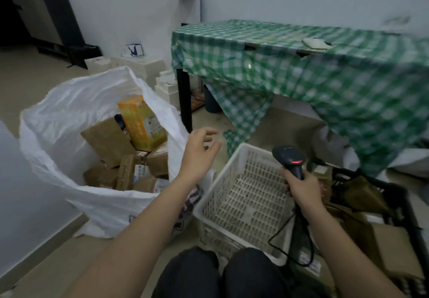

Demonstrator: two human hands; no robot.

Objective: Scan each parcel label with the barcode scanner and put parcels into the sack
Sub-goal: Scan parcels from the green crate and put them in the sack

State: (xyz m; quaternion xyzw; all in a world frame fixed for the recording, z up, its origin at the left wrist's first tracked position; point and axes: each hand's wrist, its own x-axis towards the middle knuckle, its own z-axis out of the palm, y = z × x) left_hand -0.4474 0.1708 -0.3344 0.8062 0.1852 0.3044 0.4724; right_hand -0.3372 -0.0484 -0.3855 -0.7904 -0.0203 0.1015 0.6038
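A person's left hand point(201, 151) hovered empty, fingers loosely spread, just beside the right rim of an open white sack point(69, 158) holding brown parcels point(109, 142) and an orange box point(141, 123). The right hand point(301, 188) gripped a black barcode scanner point(290, 158) above the right edge of a white perforated basket point(232, 195). A green-checked table point(325, 65) stood behind, bare floor between it and the sack.

Sack point(58, 121): white woven, mouth open, standing on the floor at left. Parcels point(130, 158) inside: brown paper-wrapped packs jumbled, some with white labels, an orange box point(141, 126) tilted on top. Barcode scanner point(290, 160): black, corded, red light on, head upright over a white basket.
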